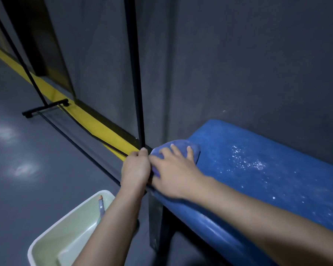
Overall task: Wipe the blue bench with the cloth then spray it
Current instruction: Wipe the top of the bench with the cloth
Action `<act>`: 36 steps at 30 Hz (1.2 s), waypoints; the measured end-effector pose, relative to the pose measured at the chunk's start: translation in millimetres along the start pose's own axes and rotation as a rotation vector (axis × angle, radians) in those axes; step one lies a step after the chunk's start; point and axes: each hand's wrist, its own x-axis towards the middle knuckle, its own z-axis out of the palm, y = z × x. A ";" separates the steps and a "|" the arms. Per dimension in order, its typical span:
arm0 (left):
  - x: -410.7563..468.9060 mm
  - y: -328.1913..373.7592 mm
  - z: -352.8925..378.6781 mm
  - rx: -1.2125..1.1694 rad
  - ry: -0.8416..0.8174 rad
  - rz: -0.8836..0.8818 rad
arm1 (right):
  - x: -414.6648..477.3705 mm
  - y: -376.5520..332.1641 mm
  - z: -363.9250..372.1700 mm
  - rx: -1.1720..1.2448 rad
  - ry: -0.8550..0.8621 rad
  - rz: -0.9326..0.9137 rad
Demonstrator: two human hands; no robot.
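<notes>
The blue bench [267, 179] runs along the grey wall from the centre to the right edge, with white dust specks scattered over its seat. A blue-purple cloth [181, 145] lies bunched at the bench's left end. My right hand [173, 169] presses flat on the cloth, fingers spread. My left hand [136, 167] is curled just off the bench's left end, touching the cloth's edge; its grip is hidden. A spray bottle [101, 206] with an orange tip lies in the tub, mostly hidden by my left forearm.
A pale green tub [46, 244] stands on the grey floor at the lower left. A black rack frame [136, 73] with a wheeled foot [44, 108] stands just left of the bench. A yellow floor stripe [85, 116] runs along the wall.
</notes>
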 end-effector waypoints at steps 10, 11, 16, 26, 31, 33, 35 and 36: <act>-28.0 -3.0 39.3 0.345 -0.021 0.347 | 45.3 72.3 -0.4 0.096 0.067 0.151; -27.0 -5.6 40.0 0.454 -0.016 0.374 | 47.8 82.9 -3.3 0.095 0.068 0.170; -22.8 -8.4 45.1 0.682 -0.026 0.406 | 78.9 149.2 -29.9 0.063 0.078 0.465; -26.2 -7.5 47.7 0.749 0.002 0.366 | 58.5 160.1 -38.2 0.054 0.131 0.518; -28.2 -7.6 46.4 0.741 -0.006 0.390 | 8.3 121.5 -20.8 -0.022 0.191 0.283; -28.5 -9.0 44.4 0.731 -0.013 0.411 | 9.5 126.2 -26.7 -0.085 0.196 0.281; -27.3 -11.1 42.1 0.716 -0.016 0.432 | 23.9 144.8 -36.3 -0.094 0.177 0.385; -27.4 -12.0 41.4 0.710 -0.016 0.439 | 30.3 154.4 -40.3 -0.036 0.163 0.459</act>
